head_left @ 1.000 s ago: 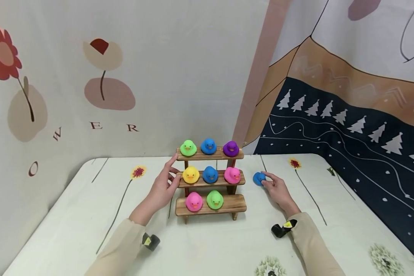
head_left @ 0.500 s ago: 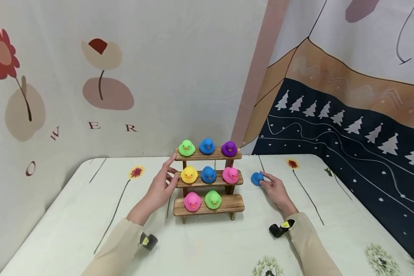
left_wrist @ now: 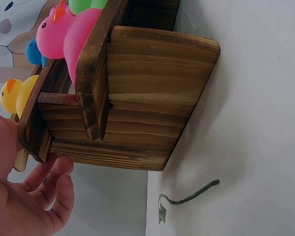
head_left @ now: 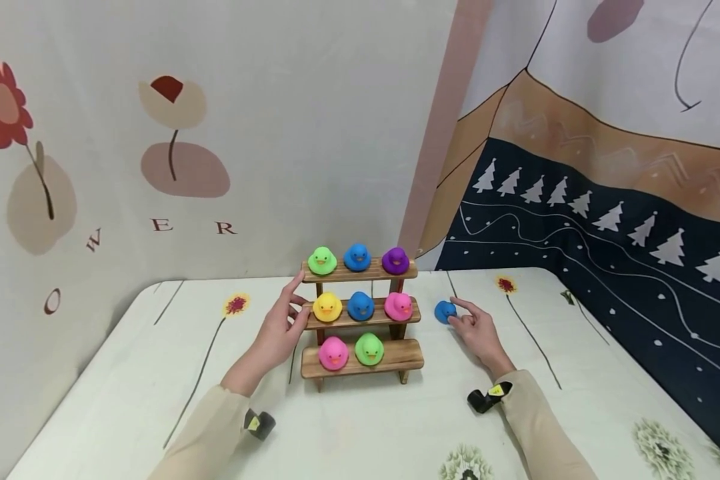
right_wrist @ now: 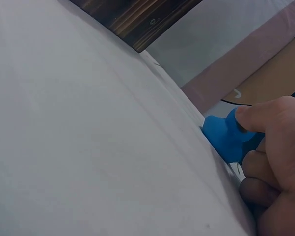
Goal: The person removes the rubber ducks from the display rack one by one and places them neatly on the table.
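Observation:
A three-tier wooden stand (head_left: 390,353) bears small rubber ducks. My left hand (head_left: 276,333) holds its left end, the index finger up at the top tier and the thumb at the middle one. In the left wrist view the thumb (left_wrist: 2,145) presses the end of a plank while the other fingers curl behind it. To the right of the stand, my right hand (head_left: 480,339) pinches a blue rubber duck (head_left: 444,311) low over the table. The right wrist view shows the thumb on this blue duck (right_wrist: 221,137), whose far side the fingers hide.
The top tier carries a green duck (head_left: 322,261), a blue one and a purple one (head_left: 395,261). Yellow (head_left: 327,307), blue and pink ducks sit mid-tier. Pink (head_left: 333,353) and green ducks (head_left: 369,349) occupy the bottom tier's left and middle. A printed cloth wall (head_left: 312,133) stands behind.
The scene has slid slightly left in the head view as the camera moved. Both hands keep their hold, and the ducks on the stand stay in place.

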The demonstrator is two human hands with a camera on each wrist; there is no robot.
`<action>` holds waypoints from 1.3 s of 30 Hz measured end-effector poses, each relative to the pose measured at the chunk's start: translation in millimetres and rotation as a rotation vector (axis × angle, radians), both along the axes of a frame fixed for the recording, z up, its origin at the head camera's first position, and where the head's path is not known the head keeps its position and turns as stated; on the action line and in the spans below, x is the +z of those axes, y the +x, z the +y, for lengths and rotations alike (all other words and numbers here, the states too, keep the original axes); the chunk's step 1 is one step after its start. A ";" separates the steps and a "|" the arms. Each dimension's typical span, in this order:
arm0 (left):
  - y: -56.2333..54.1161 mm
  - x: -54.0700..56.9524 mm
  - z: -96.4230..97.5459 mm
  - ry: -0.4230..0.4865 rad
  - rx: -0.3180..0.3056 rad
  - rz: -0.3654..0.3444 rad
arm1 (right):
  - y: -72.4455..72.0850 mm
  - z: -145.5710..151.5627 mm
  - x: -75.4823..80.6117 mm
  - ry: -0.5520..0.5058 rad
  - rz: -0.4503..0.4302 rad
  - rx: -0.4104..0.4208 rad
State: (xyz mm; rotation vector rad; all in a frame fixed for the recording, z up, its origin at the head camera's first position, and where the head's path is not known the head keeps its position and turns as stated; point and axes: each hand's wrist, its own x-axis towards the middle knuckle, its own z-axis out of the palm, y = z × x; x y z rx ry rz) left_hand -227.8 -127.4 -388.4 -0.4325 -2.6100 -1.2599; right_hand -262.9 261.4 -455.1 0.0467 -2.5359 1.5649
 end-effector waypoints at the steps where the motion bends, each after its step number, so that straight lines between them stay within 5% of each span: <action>1: -0.2 -0.1 0.0 0.001 -0.004 0.005 | 0.5 -0.3 -0.5 0.000 0.002 0.000; 10: 0.1 -1.3 -1.5 0.006 -0.005 -0.001 | 1.7 -2.6 -4.9 -0.047 0.070 -0.020; 17: 0.6 -1.2 -1.0 0.007 0.000 -0.010 | 11.6 -11.1 12.7 -0.103 0.089 -0.064; 21: 0.2 -2.6 -1.9 0.006 -0.005 0.006 | 8.2 -12.3 5.4 -0.119 0.131 -0.073; 32: 3.2 -7.9 -2.4 0.032 -0.014 0.033 | 16.8 -24.3 22.9 -0.164 0.231 0.009; 39: -0.2 -2.0 -0.9 0.009 -0.022 0.044 | 37.5 -44.4 48.8 -0.238 0.368 0.122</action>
